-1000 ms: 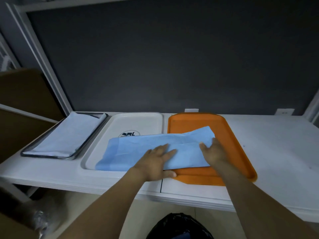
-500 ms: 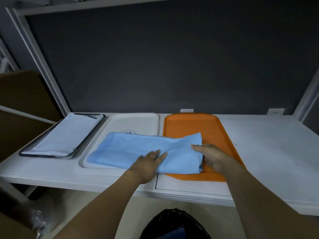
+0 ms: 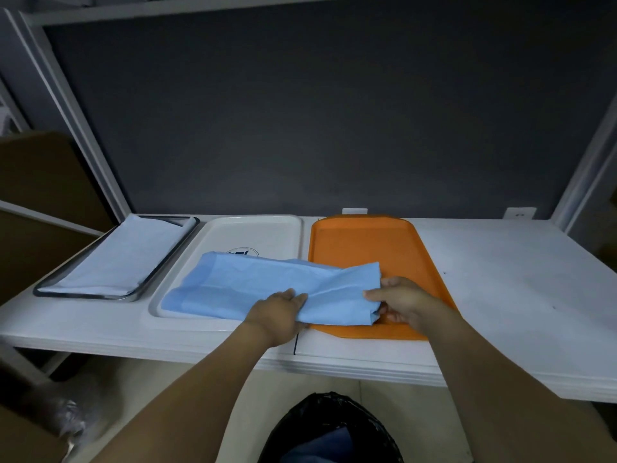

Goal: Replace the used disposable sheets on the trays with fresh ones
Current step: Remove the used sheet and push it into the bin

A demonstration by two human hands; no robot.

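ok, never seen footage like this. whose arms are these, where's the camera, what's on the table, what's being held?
There is no machine here. These are a person's two bare hands, filmed by one wide-angle camera worn on the head, looking forward and down. That is the only view.

Three trays sit side by side on the white table: a metal tray lined with a pale sheet, a white tray and an orange tray. A blue sheet lies rumpled across the white and orange trays. The left hand holds its near edge, and the right hand pinches its right end. Below the table is a black bag with something blue inside.
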